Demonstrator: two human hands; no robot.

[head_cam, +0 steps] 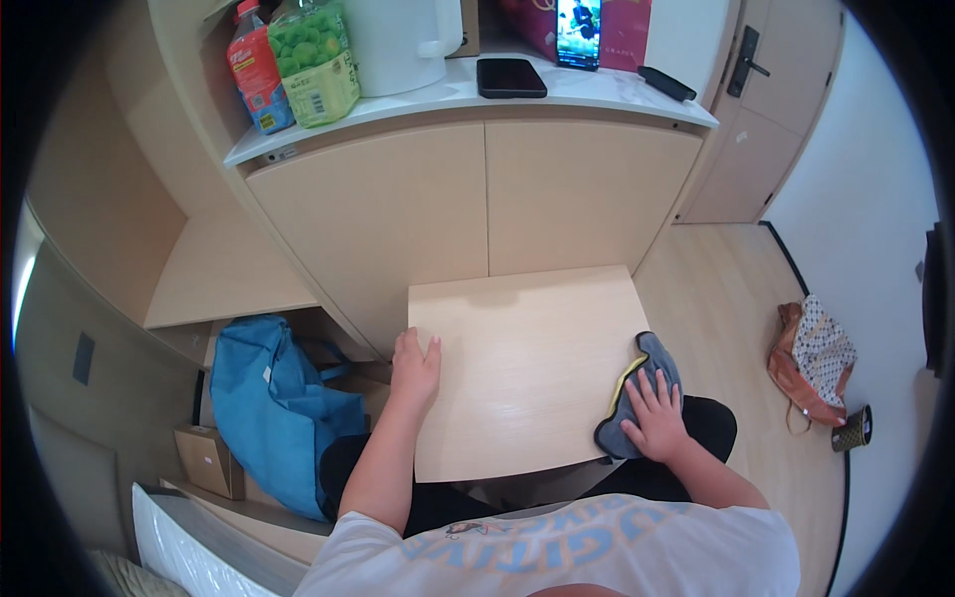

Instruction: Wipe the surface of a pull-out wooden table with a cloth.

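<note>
Before me is a small light wood-grain table (515, 373) with a flat top. My left hand (418, 373) rests at its left edge. The thumb is over the top and the fingers lie along the rim; whether they grip underneath is hidden. On the right edge lies a grey cloth (618, 436) with yellow and black trim, partly over the side. My right hand (658, 418) presses on this cloth with spread fingers.
Behind the table stands a two-door cabinet (373, 194). Its white counter (448, 89) carries drink bottles (317, 82), a white kettle (395, 45), a dark phone (511, 78) and a lit phone (578, 33). A blue bag (276, 418) sits left; a patterned bag (817, 362) lies right.
</note>
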